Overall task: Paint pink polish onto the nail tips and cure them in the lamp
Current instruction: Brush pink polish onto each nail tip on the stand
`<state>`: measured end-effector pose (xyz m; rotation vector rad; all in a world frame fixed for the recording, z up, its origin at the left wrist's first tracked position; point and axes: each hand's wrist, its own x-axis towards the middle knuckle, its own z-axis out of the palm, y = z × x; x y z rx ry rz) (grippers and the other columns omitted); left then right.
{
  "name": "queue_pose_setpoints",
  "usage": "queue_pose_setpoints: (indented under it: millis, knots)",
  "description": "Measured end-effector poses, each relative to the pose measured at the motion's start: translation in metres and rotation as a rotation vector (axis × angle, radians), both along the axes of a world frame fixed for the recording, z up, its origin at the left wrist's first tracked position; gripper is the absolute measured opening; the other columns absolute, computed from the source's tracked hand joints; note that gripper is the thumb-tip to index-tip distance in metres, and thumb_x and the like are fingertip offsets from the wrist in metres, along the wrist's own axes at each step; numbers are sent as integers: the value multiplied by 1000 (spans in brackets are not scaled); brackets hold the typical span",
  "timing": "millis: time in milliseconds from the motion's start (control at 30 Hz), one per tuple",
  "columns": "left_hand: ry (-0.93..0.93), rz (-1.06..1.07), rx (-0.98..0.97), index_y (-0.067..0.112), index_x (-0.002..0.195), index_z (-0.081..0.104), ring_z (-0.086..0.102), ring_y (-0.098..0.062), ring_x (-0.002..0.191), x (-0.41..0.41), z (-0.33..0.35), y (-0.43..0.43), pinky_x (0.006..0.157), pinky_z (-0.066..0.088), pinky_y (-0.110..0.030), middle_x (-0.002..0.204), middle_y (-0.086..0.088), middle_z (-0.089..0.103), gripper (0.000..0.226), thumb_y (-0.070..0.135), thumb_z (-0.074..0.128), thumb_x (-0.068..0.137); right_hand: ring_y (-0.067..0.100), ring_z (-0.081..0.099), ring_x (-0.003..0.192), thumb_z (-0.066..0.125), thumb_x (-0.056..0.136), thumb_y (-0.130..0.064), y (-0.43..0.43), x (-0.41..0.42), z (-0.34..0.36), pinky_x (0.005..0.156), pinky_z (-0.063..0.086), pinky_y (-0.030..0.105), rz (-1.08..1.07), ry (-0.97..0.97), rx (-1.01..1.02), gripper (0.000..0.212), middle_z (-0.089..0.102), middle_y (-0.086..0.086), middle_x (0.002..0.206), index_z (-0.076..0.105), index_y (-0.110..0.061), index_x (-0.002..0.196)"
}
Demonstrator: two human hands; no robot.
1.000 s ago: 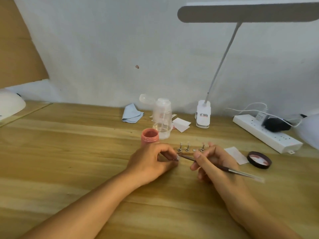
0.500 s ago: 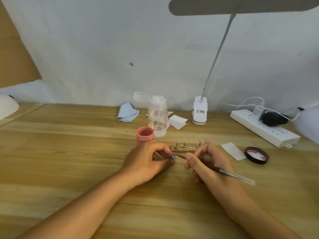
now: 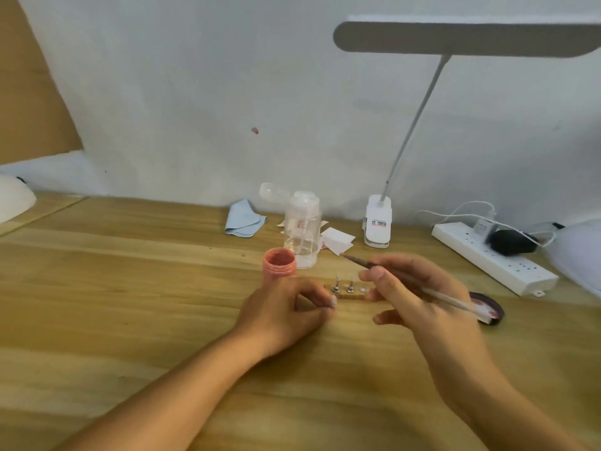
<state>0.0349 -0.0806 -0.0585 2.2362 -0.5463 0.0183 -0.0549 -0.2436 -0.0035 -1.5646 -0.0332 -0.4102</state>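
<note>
Brush (image 3: 359,260), gripped in right fingers (image 3: 381,278), has lifted from the nail tip (image 3: 333,301) that left fingers (image 3: 311,289) pinch.

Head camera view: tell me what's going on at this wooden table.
A person is painting nail tips. The left hand pinches a small pale nail tip beside the left end of a short wooden holder with metal stands. The right hand holds a thin brush, its tip in the air, away from the nail tip. An open pink polish jar stands just behind the left hand. A dark round lid lies to the right, partly hidden by the right hand.
</note>
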Motion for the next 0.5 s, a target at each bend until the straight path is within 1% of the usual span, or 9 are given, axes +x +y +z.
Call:
queue_pose_setpoints:
  millis: [67,100,200,267,333,367,433,467,500]
  knots:
    - [-13,-13,27,52,81,66,56,14,70,-2,1,0,69,41,-22,84,39,63,12,42,71,80,15,66,62,60,88,-6,8,10,12,49,51,21,42,47,-57,15,75,6,80,73,-12,89]
    - [-24,-15,40,54,79,64,55,15,69,-3,2,-1,67,39,-21,81,40,62,13,42,69,80,15,64,59,58,88,-8,11,18,19,48,49,20,43,67,-106,14,74,7,78,72,-12,89]
    - [-41,5,56,58,77,60,52,18,69,-2,4,-3,64,35,-18,83,43,59,16,43,66,80,10,59,53,60,86,-14,22,52,34,45,45,24,24,142,-287,3,74,3,71,60,-12,89]
    - [-44,13,50,59,80,59,51,19,71,-1,3,-2,65,37,-19,88,44,60,15,44,64,80,7,56,48,61,85,-16,32,74,37,45,43,25,18,152,-454,6,73,0,67,58,-16,80]
    - [-50,4,51,59,80,59,51,20,72,-1,2,-2,65,37,-19,89,45,58,16,44,64,80,3,54,48,64,84,-19,42,89,32,46,42,22,0,169,-631,13,72,-4,64,59,-21,71]
    - [-54,-3,52,58,79,59,51,20,73,-1,2,-2,64,37,-18,89,46,58,16,44,65,81,4,56,53,66,82,-21,45,94,28,49,44,22,-18,169,-715,15,72,-5,65,60,-22,68]
    - [-62,1,51,58,76,57,50,23,73,-1,1,-5,62,35,-16,89,47,57,17,44,64,80,10,64,71,69,79,-25,50,101,19,64,51,28,-54,151,-828,13,72,-3,71,62,-23,68]
    - [-67,11,54,59,74,56,49,24,74,-1,1,-5,61,34,-16,87,47,56,17,45,63,80,14,65,78,69,78,-27,52,102,16,69,51,29,-57,142,-854,10,72,-3,75,63,-23,70]
    - [-72,18,60,60,73,55,49,24,74,-1,0,-6,60,33,-16,85,48,55,17,46,62,79,15,64,83,70,77,-29,54,103,13,70,50,29,-56,137,-879,10,72,-2,77,64,-23,74]
